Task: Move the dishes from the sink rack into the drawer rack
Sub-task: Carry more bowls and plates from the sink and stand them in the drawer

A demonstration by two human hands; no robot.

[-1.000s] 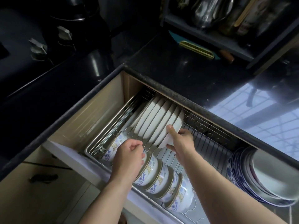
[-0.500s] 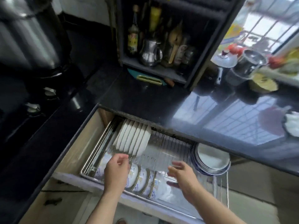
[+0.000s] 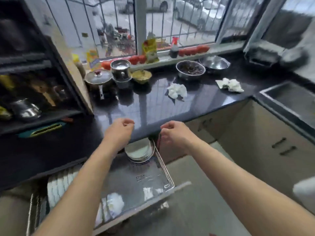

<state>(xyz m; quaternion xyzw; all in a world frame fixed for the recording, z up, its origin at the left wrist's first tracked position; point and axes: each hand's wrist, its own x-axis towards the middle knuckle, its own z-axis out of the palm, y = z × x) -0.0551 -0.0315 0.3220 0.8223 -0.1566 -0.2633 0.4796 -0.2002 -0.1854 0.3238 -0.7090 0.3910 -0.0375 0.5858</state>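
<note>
Left hand (image 3: 120,132): raised over the near edge of the black table (image 3: 153,106), fingers loosely curled, the grip empty.
Right hand (image 3: 173,133): just right of the left hand, at the same table edge, fingers also loosely curled — nothing in its grip.
Drawer rack (image 3: 163,160): pulled out below the table edge, under both forearms; its wire floor shows bare in the middle.
Stacked plates (image 3: 139,150): lying flat at the back of the drawer rack, just under the table edge, between the two wrists.
White plates on edge (image 3: 57,186): standing in a row at the left of the drawer rack, partly hidden by the left forearm.
Bowls (image 3: 113,203): blurred white shapes at the front of the drawer rack; pattern and count cannot be told.
Sink (image 3: 289,97): set in the table at the far right; any sink rack or remaining dishes are not in view.
Handling, a judgement: glazed ceramic — stiff, fairly heavy for its size, brittle at the rim, slippery if wet.
Where to hold: pinch a plate at its rim with thumb on top and fingers beneath; cup a bowl round its wall, one at a time or in a small stack.
Risk: rims knocking against the rack wires or against neighbouring dishes.
</note>
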